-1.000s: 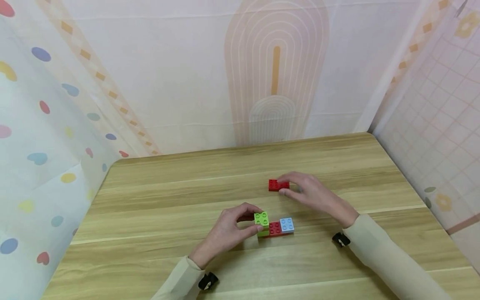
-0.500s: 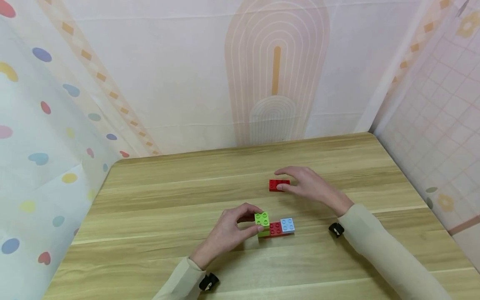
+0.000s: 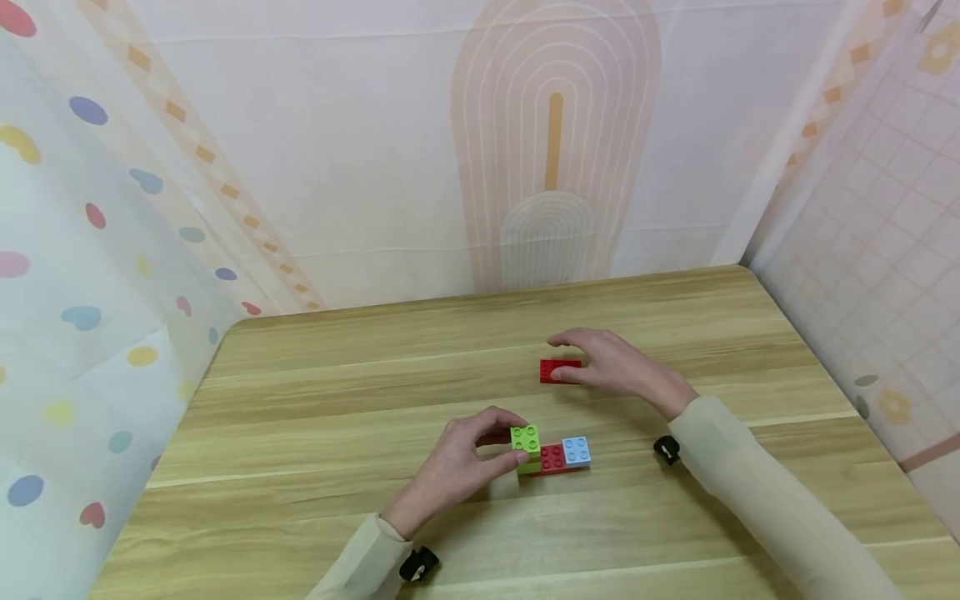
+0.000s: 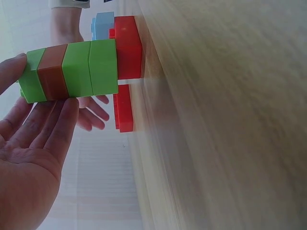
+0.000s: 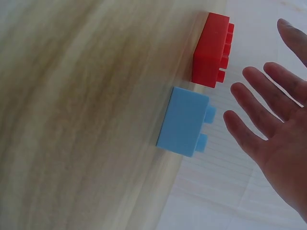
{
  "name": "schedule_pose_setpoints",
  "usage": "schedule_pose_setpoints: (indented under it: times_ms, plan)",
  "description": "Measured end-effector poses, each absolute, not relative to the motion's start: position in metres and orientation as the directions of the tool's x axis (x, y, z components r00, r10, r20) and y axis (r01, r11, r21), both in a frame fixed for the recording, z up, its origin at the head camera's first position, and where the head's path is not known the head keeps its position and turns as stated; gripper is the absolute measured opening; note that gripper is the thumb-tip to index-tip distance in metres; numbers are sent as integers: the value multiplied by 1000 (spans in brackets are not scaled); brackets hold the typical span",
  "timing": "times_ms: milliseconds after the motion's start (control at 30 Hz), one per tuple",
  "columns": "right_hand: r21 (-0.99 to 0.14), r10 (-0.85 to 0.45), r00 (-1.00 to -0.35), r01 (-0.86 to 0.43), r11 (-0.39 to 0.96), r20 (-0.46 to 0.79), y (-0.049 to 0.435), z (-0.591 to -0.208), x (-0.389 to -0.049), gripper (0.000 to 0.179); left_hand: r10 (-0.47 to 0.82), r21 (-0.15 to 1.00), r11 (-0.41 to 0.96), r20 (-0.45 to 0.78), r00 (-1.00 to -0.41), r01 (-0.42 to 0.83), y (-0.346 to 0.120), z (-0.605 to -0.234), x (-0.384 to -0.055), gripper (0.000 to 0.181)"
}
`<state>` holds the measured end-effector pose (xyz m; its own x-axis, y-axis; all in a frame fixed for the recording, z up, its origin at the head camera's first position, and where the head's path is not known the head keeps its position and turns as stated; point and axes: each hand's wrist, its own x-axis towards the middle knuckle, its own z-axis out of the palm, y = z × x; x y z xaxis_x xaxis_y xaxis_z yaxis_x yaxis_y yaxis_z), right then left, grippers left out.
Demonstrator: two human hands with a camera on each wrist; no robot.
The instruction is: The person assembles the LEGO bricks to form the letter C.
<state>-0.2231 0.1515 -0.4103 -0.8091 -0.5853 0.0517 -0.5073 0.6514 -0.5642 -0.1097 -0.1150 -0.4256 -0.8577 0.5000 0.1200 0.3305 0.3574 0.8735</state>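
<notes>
My left hand (image 3: 457, 462) pinches the upper part of a stack of bricks (image 4: 79, 69), green with one brown-red layer, between thumb and fingers. The stack stands on the left end of a red brick (image 3: 552, 458); a light blue brick (image 3: 576, 450) sits on that base's right end. Farther back lies a separate red brick (image 3: 558, 372), partly covered in the head view by my right thumb. Over it hovers my right hand (image 3: 611, 364), fingers spread and holding nothing. Beside this red brick, another light blue brick (image 5: 183, 122) rests on the table in the right wrist view; my hand hides it from the head view.
The wood-grain table (image 3: 337, 383) extends to both sides and behind the bricks. Patterned cloth (image 3: 375, 150) hangs along its back and sides. Small black devices (image 3: 418, 565) are worn at both wrists.
My right hand has shifted slightly back and left, its fingertips lifting off the far red brick and spreading. My left hand and the stack stay in place.
</notes>
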Motion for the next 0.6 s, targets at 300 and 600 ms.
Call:
schedule_pose_setpoints:
  times_ms: [300,600]
  plan:
    - [-587,-588,-809,-471,659,-10,149,-412,-225,57,500,877,354,116,-858,325,-115,-426,-108,28]
    - [-574,-605,-795,-474,668,-48,149,-418,-231,54,493,875,371,97,-864,310,-114,-424,-106,29]
